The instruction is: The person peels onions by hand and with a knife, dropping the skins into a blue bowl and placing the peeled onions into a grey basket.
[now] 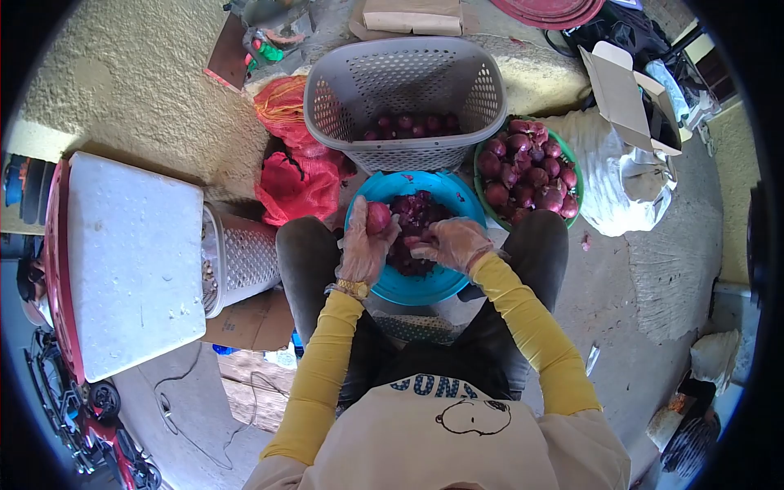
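Note:
My left hand, in a clear plastic glove, is closed round a red onion above the left side of a blue basin. Dark red onion skins lie in the basin. Over its right side is my right hand, also gloved, its fingers pinched together and pointing toward the onion, apart from it. Whatever those fingers hold is too small to make out. Right of the basin, a green basket is heaped with red onions. Behind the basin stands a grey perforated basket with several onions at the bottom.
Red mesh sacks lie left of the grey basket. A white foam box and a pale perforated bin stand at my left. To the right are a white sack and an open carton. A cable trails across the floor.

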`<act>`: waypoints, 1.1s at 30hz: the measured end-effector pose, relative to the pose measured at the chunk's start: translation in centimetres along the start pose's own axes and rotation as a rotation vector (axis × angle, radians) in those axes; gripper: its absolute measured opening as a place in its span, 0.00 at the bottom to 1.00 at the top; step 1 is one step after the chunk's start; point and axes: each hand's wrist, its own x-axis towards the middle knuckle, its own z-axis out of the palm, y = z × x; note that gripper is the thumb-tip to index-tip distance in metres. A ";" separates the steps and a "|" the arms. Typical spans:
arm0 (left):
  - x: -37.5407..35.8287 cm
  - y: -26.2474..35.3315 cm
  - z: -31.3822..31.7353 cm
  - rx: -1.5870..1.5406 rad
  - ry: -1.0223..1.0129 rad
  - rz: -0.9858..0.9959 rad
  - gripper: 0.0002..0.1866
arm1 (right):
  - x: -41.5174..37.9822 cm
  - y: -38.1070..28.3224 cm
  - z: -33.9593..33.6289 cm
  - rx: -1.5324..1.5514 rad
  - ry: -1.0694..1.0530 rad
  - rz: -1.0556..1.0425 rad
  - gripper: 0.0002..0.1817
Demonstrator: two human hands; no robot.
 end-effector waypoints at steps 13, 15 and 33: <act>-0.6 0.4 0.5 -0.063 0.012 0.048 0.22 | 0.8 0.7 0.6 0.034 0.000 0.163 0.34; -0.6 0.4 0.5 -0.061 0.030 0.031 0.23 | 0.6 0.4 0.2 0.031 0.179 0.124 0.30; -1.2 -0.1 2.5 0.075 -0.122 -0.113 0.24 | 0.5 -1.2 -1.4 0.081 0.156 -0.035 0.38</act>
